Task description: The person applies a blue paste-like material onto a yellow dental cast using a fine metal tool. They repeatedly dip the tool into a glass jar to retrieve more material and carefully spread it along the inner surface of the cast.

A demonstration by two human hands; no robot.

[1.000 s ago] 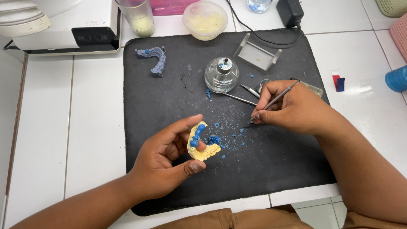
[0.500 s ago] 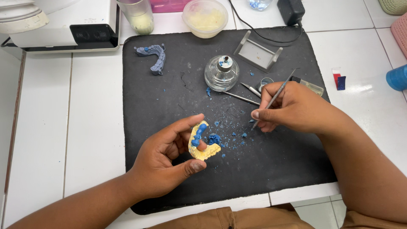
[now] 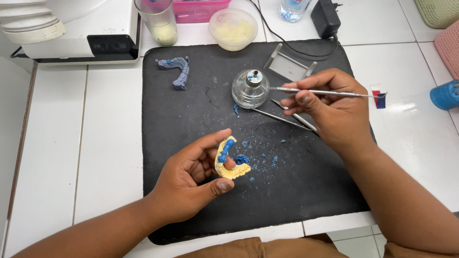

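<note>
my tool [image 3: 320, 91]: thin shiny metal | my cast [image 3: 229, 162]: chalky matt yellow, blue wax | burner [image 3: 250, 89]: clear glossy glass | mat [image 3: 191, 124]: matt black

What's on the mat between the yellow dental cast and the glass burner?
In the head view, between the yellow dental cast and the glass burner the black mat holds only scattered blue wax crumbs; no tool lies there.

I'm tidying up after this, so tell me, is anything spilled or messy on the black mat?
Yes. Blue crumbs are scattered loose across the middle of the black mat, between the yellow dental cast in the left hand and the glass burner. Nothing looks tipped over or broken.
</note>
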